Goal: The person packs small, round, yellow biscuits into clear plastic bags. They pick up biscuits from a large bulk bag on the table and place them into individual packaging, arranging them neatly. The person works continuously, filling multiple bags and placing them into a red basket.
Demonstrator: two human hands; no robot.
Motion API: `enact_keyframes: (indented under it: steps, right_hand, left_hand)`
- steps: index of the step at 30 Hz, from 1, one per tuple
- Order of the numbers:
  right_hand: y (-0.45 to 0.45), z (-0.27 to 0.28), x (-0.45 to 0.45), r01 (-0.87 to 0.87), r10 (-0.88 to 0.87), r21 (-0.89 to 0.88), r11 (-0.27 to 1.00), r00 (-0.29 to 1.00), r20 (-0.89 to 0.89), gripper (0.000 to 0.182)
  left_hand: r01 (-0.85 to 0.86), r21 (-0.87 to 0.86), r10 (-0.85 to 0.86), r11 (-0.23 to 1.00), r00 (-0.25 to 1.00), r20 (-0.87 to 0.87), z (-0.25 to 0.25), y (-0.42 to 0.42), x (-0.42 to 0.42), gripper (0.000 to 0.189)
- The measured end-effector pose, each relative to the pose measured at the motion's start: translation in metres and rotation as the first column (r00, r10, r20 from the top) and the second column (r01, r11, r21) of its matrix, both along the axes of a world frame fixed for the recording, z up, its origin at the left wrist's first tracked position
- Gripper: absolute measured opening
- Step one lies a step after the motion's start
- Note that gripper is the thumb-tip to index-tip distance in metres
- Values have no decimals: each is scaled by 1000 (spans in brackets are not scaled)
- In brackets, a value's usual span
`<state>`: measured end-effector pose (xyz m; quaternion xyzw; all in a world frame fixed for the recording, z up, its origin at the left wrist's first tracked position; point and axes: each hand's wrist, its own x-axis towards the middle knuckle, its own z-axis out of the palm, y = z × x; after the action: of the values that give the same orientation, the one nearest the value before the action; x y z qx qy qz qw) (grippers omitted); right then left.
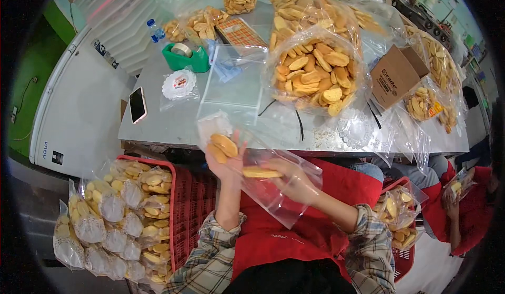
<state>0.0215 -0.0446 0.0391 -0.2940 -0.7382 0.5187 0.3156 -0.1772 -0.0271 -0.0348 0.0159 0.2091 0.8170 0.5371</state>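
Note:
My left hand (227, 163) supports a clear plastic bag (276, 156) from beneath, near its doily end. A white paper doily (215, 126) and a few oval toasted bread slices (224, 146) lie in that bag. My right hand (294, 181) is inside the bag, its fingers around another bread slice (262, 172). Both hands are in front of the metal table's near edge. A large open bag of bread slices (315, 73) stands on the table beyond them. Flat clear bags (232, 84) lie left of it.
A green tape dispenser (185, 59), phone (138, 105), wrapped doilies (179, 84) and cardboard box (396, 75) are on the table (158, 132). Red crates (193, 207) with filled bags stand at both sides. A co-worker's hand (449, 201) holds a bag at far right.

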Motion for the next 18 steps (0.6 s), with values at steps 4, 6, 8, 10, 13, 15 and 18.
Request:
enact_keyframes:
  steps: [4, 6, 8, 10, 13, 15, 18]
  right_hand:
    - [23, -19, -26, 66, -74, 327, 943, 997, 12, 48]
    - [36, -26, -36, 45, -152, 582, 812, 979, 137, 50]
    - [45, -35, -40, -50, -202, 678, 733, 936, 288, 52]
    - [45, -33, -48, -61, -224, 693, 719, 923, 313, 52]
    - [44, -43, -61, -98, -313, 715, 692, 852, 419, 53]
    - [41, -49, -57, -102, -325, 730, 676, 848, 419, 53]
    - [36, -31, -46, -65, -183, 756, 651, 953, 240, 51]
  left_hand:
    - [88, 18, -87, 996, 994, -62, -3, -3, 18, 51]
    - [87, -38, -91, 995, 991, -101, 4, -3, 31, 54]
    - [78, -49, -80, 996, 996, -31, 13, -5, 44, 52]
    - [79, -44, -81, 996, 996, -41, 14, -5, 49, 50]
    - [84, -32, -88, 996, 989, -116, 12, -6, 48, 48]
    - [71, -67, -78, 995, 992, -104, 10, -9, 41, 47]
    - [-49, -88, 39, 995, 993, -114, -1, -9, 23, 50]
